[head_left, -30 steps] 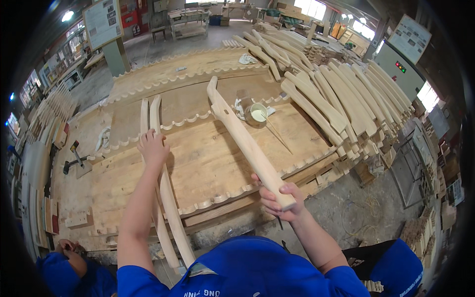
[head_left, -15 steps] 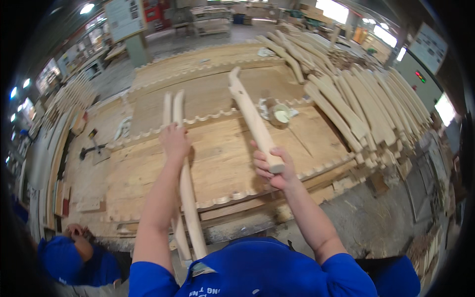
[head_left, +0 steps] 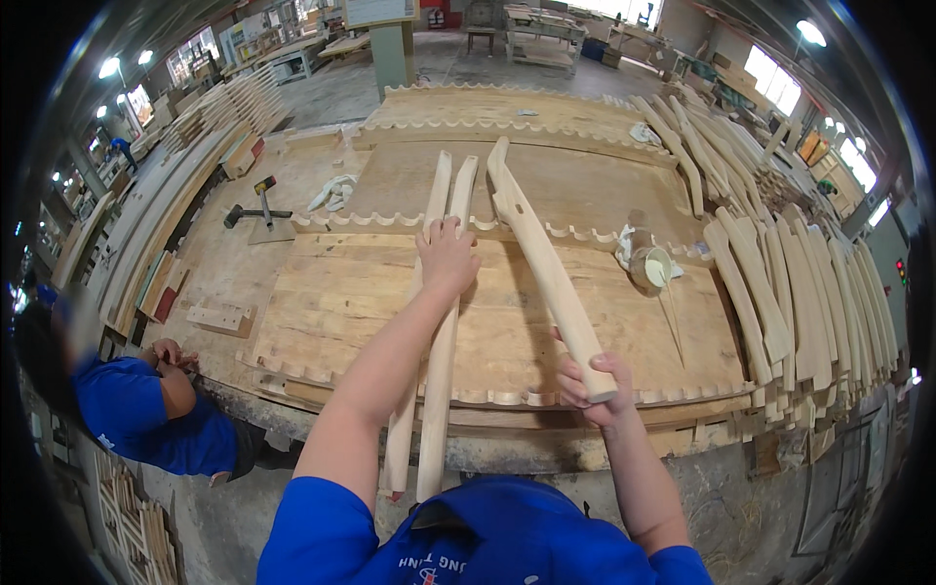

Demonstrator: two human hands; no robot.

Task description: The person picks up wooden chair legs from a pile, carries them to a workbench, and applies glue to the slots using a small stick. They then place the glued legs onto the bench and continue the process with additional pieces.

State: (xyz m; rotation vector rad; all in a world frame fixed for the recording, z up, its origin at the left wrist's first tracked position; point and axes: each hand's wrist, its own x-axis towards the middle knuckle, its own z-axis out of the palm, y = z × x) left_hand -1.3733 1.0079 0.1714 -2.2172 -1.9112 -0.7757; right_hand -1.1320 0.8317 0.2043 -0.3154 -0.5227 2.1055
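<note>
My left hand [head_left: 448, 257] lies over two long pale wooden legs, fingers apart and draped across them. The nearer-right leg [head_left: 441, 390] and the left leg [head_left: 400, 439] lie side by side, their lower ends past the bench's front edge. My right hand [head_left: 597, 390] is closed round the lower end of a third wooden leg [head_left: 546, 263]. This one has a slot near its bent upper end and slants away from me, up and to the left. Under them is a wooden bench panel [head_left: 331, 312] with scalloped strips [head_left: 585, 232].
A cup of pale liquid [head_left: 651, 268] with a thin stick stands right of centre. Many legs [head_left: 799, 292] are stacked at the right. A hammer [head_left: 263, 205] and a white glove [head_left: 333, 193] lie at the left. A co-worker [head_left: 156, 409] in blue stands at the left.
The view has turned left, shifting the scene rightward. The leg in my right hand has come closer to the two lying legs. My left hand stays on those two.
</note>
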